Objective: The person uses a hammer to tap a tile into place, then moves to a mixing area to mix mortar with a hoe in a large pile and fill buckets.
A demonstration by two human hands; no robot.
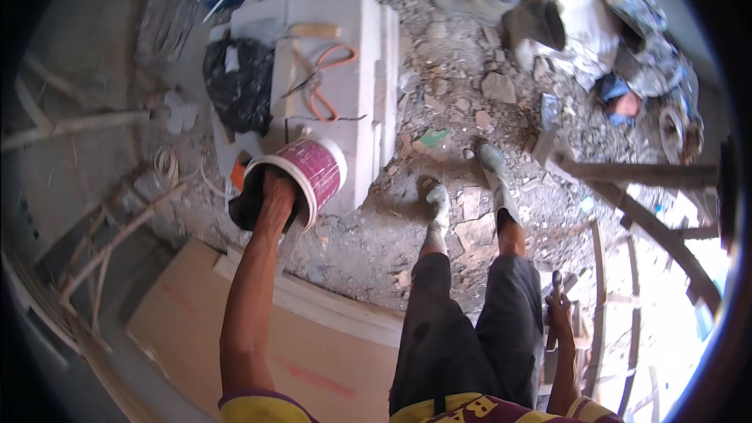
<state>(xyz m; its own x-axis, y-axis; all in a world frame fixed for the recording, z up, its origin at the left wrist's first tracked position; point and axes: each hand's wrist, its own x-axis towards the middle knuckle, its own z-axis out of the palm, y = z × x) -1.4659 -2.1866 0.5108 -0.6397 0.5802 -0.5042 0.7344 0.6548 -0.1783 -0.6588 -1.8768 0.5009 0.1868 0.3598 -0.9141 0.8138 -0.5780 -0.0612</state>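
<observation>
A white and magenta plastic bucket [323,171] lies tipped at the near end of a large white block [364,39], its mouth toward me. My left hand [276,185] reaches inside, near something black at the opening; its fingers are hidden. Down at my right side, my right hand [558,313] is closed around a slim hand tool [557,282] with a rounded upper end, whose kind I cannot make out. On the block rest orange-handled scissors [316,78], with a short wooden piece [315,30] beyond them. A crumpled black plastic bag [235,94] sits on the block's left side.
Broken rubble [462,70] covers the floor around my boots [439,207]. Wooden poles [642,176] stand at the right, and a timber frame [102,243] at the left. A tan board [313,345] lies at lower left. Rubber boots [536,25] and sacks [576,0] lie far right.
</observation>
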